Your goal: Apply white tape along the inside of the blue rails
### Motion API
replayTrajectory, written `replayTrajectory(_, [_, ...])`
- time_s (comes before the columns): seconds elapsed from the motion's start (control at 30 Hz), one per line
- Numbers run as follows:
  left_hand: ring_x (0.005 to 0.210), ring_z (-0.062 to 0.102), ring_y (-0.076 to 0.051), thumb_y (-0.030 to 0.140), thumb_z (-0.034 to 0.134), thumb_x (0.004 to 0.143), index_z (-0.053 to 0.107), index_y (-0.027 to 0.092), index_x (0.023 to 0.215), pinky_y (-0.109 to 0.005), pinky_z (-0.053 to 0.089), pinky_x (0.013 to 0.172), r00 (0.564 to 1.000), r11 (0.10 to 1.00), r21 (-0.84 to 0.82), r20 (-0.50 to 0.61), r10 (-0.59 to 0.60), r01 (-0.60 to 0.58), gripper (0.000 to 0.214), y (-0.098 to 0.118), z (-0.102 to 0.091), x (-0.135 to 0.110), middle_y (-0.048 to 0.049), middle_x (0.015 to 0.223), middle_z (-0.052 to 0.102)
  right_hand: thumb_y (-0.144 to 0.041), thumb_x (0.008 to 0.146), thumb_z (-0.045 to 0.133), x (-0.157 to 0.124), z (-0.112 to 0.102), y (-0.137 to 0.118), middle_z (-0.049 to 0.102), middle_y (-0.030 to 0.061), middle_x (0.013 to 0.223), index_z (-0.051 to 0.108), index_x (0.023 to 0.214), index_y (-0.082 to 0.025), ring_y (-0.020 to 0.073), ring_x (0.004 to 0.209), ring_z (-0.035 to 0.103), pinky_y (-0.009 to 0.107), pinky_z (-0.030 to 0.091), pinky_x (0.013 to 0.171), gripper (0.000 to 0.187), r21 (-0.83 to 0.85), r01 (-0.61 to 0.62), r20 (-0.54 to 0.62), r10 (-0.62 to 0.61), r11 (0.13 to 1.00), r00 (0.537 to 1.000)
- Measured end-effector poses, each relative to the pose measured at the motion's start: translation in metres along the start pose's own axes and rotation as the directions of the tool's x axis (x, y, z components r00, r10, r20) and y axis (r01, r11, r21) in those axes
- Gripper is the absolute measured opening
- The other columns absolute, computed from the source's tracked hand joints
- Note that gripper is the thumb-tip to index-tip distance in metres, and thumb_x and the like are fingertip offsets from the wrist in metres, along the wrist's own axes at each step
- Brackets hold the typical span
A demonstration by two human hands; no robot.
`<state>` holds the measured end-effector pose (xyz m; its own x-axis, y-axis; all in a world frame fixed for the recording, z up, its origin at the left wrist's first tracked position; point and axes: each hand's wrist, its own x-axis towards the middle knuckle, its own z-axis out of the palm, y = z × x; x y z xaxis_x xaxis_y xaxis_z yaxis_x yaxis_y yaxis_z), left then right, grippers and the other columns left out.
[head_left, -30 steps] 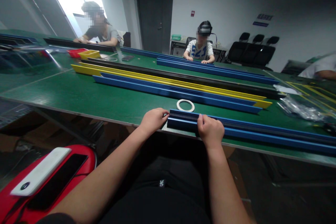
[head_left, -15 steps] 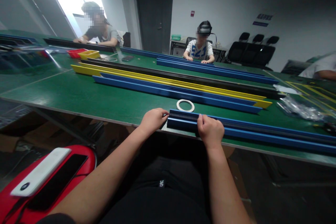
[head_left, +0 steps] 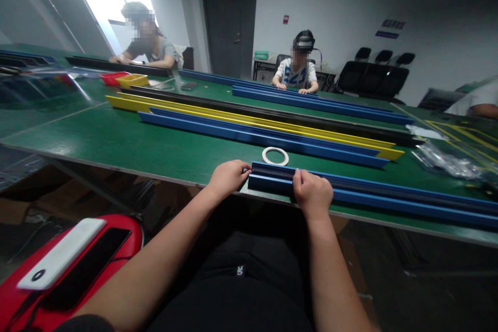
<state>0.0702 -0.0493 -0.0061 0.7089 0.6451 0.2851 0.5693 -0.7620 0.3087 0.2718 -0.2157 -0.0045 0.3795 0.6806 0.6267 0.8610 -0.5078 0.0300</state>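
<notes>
A long blue channel profile (head_left: 389,198) with a dark inner groove lies along the near table edge and runs out of view on the right. My right hand (head_left: 313,194) is closed over its near wall, thumb on top by the groove. At the profile's left end, my left hand (head_left: 230,175) has its fingers pinched together. What sits between those fingertips, if anything, is too small to make out. Just behind that end lies a white ring-shaped roll of tape (head_left: 286,158), flat on the green table (head_left: 89,135).
Beyond the tape lie another blue profile (head_left: 264,140), a yellow profile (head_left: 128,104) and a black profile (head_left: 187,99). Clear plastic bags (head_left: 447,161) are at the right. Two people work across the table. A red stool (head_left: 130,246) at lower left bears a white device and a phone.
</notes>
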Motion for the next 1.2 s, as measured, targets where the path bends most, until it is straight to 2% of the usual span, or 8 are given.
replayTrajectory(0.33, [0.085,0.066,-0.019,0.048,0.05,0.092,0.074,0.028,0.103,-0.026,0.045,0.069,1.0,1.0,-0.01,-0.004,-0.002,0.002,0.033,0.003,-0.0034,-0.0026,-0.0032,0.1,0.074,-0.037,0.099,0.037,-0.0002,0.001,0.0005,0.066,0.0058,0.065,0.064,0.07,-0.018,0.0139,0.058,0.046,0.032,0.019,0.064,0.044,0.0,-0.002,-0.002,0.002,1.0,1.0])
replayTrajectory(0.53, [0.091,0.065,-0.019,0.045,0.05,0.093,0.073,0.028,0.103,-0.026,0.045,0.071,1.0,1.0,-0.008,-0.021,0.02,-0.02,0.03,0.0016,-0.0015,-0.003,-0.0028,0.103,0.073,-0.037,0.099,0.037,-0.0005,0.0011,0.0009,0.066,0.006,0.065,0.064,0.07,-0.018,0.014,0.058,0.047,0.032,0.019,0.064,0.044,0.004,-0.001,-0.005,0.001,1.0,1.0])
replayTrajectory(0.77, [0.085,0.065,-0.018,0.047,0.052,0.092,0.073,0.028,0.104,-0.026,0.043,0.068,0.999,1.0,-0.001,-0.015,0.03,-0.03,0.031,0.0017,-0.002,-0.0029,-0.003,0.1,0.074,-0.037,0.099,0.036,0.0,0.0001,0.0006,0.066,0.0059,0.066,0.063,0.069,-0.018,0.0139,0.058,0.047,0.032,0.02,0.064,0.045,0.0,-0.003,-0.003,0.003,1.0,1.0])
replayTrajectory(1.0, [0.09,0.065,-0.018,0.038,0.051,0.092,0.073,0.028,0.106,-0.026,0.045,0.073,0.988,0.989,-0.029,-0.045,0.145,-0.146,0.027,-0.0017,0.0013,-0.0036,-0.0021,0.1,0.073,-0.037,0.099,0.036,-0.0001,-0.0001,0.0012,0.067,0.0056,0.066,0.064,0.07,-0.019,0.0142,0.059,0.048,0.033,0.02,0.065,0.045,-0.002,0.007,0.001,-0.007,1.0,1.0])
replayTrajectory(1.2, [0.084,0.065,-0.018,0.037,0.053,0.092,0.073,0.028,0.106,-0.026,0.044,0.068,0.985,0.987,-0.001,-0.062,0.159,-0.16,0.026,-0.0032,0.0032,-0.0038,-0.0023,0.097,0.073,-0.038,0.1,0.036,-0.0002,-0.0002,0.0012,0.066,0.0057,0.066,0.063,0.07,-0.019,0.0143,0.059,0.048,0.033,0.02,0.065,0.044,-0.008,0.01,-0.003,-0.01,1.0,1.0])
